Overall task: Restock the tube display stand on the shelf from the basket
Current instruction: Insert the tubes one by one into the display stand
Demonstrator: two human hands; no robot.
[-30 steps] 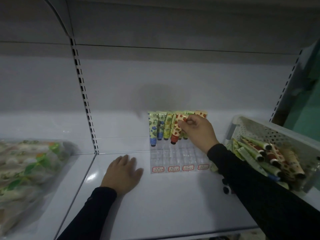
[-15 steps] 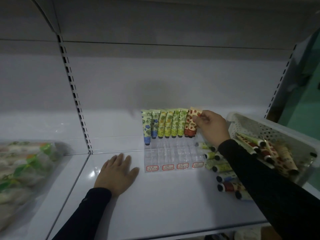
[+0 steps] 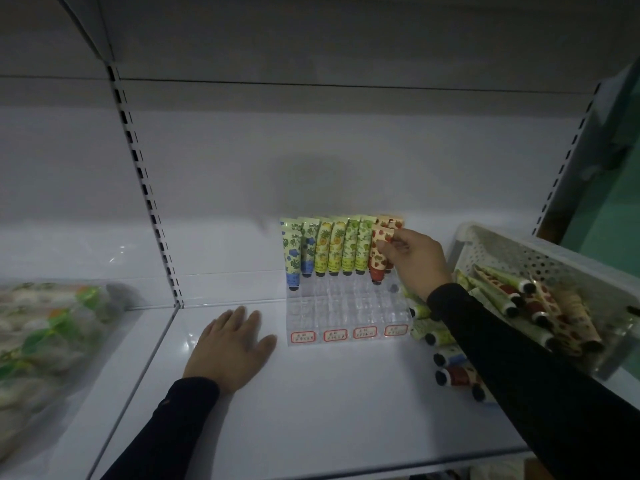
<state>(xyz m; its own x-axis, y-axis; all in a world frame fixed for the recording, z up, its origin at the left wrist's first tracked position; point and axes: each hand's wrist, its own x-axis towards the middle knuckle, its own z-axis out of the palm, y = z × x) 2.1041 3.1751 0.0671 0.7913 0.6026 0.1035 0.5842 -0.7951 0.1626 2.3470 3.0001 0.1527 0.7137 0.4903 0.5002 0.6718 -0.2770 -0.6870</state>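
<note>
1. The right hand (image 3: 417, 259) pinched a strawberry tube (image 3: 379, 261), cap down, at the display stand (image 3: 346, 317) rear right slots.
2. The left hand (image 3: 230, 344) lay flat on the shelf (image 3: 329, 410).
3. Next, judged: seat, release, fetch from the basket (image 3: 519, 251).

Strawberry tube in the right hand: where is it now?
Head view, right of centre: the strawberry tube stands cap-down at the stand's right end, beside the green tubes, pinched by the right hand.

Bare white shelf (image 3: 329, 410) lies open before my hands. Loose tubes (image 3: 446, 362) and the white perforated plastic basket (image 3: 519, 258) crowd the right; the clear acrylic stand's (image 3: 346, 313) front rows stand vacant.
</note>
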